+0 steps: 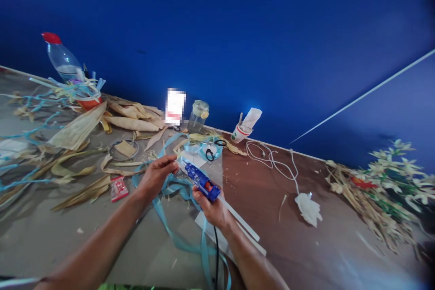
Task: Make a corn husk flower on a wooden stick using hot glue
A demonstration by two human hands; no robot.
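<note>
My right hand (212, 206) is wrapped round a blue hot glue gun (199, 176), its nozzle pointing up and left. A black cord hangs from the gun, and a long pale glue stick (243, 222) shows behind its back end. Close to the nozzle, the fingers of my left hand (162, 170) are pinched together; a small pale bit shows at their tips, too small to name. Light blue ribbon (168, 226) loops over the table beneath both hands. Just beyond the gun lie black-handled scissors (210, 154).
Dried corn husks (136, 118) cover the left side, with a red candy packet (118, 188) and a red-capped bottle (63, 56). A lidded jar (197, 115), a paper cup (241, 133) and a white cable (272, 161) line the blue wall. White flowers (396, 167) lie right.
</note>
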